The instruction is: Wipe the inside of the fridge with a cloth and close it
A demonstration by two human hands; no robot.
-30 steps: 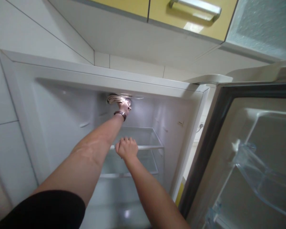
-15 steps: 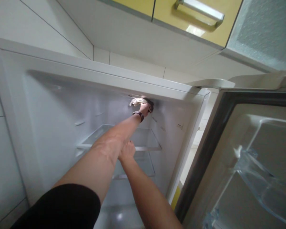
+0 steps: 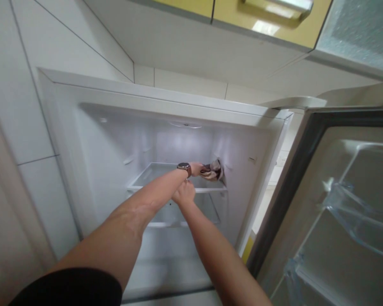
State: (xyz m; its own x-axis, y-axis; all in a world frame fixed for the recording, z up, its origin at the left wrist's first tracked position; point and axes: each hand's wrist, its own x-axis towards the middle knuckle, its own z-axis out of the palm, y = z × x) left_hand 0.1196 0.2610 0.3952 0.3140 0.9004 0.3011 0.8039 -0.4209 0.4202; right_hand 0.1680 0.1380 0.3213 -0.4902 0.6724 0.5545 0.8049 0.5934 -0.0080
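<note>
My left hand, with a dark watch on its wrist, reaches into an open fridge. Its fingers are closed on a crumpled brown and beige cloth. The cloth lies by the right inner wall, just above the upper glass shelf. Below the left wrist, my right hand is curled closed near that shelf's front edge. Whatever its fingers may hold is hidden, and the left forearm covers part of it.
To the right, the fridge door stands open with clear plastic door bins. A lower shelf sits beneath the upper one. Yellow cabinets hang overhead. White tiled wall runs along the left.
My left hand has brought the cloth down from the fridge ceiling to the right wall above the upper shelf. The ceiling lamp is uncovered. My right hand stays closed near the shelf edge.
</note>
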